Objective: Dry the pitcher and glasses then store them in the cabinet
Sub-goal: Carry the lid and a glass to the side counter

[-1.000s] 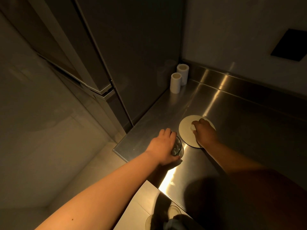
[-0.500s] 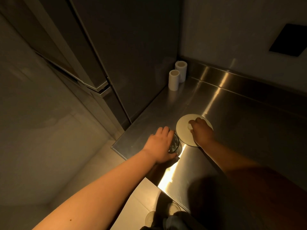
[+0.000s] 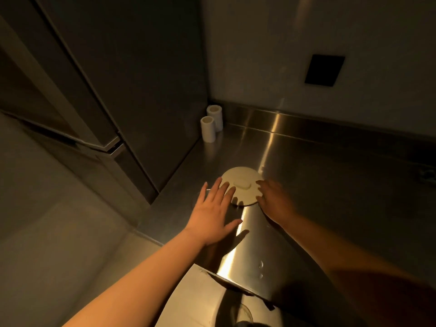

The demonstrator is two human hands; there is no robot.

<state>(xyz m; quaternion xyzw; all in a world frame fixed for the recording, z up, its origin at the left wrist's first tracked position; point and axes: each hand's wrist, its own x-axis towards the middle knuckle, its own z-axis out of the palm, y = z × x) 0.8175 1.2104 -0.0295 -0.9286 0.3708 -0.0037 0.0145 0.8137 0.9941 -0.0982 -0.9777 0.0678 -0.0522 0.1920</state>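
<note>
A round cream lid (image 3: 240, 178) with a small knob lies flat on the steel counter (image 3: 306, 185). My left hand (image 3: 212, 213) hovers open, fingers spread, at the lid's left edge, its fingertips over the rim. The drinking glass it held is almost hidden beneath it; only a faint rim glint (image 3: 207, 190) shows. My right hand (image 3: 273, 201) lies at the lid's right edge, its relaxed fingers touching the rim and holding nothing. No pitcher is in view.
Two white cylinders (image 3: 208, 129) stand in the back corner against a tall dark cabinet panel (image 3: 141, 90). A black plate (image 3: 324, 70) is on the wall. Water drops (image 3: 260, 264) sit near the counter's front edge. Below it a round glassy object (image 3: 245, 312) shows.
My left hand has let go of the glass and spread open beside the lid. My right hand came off the lid's knob and slid to its right edge.
</note>
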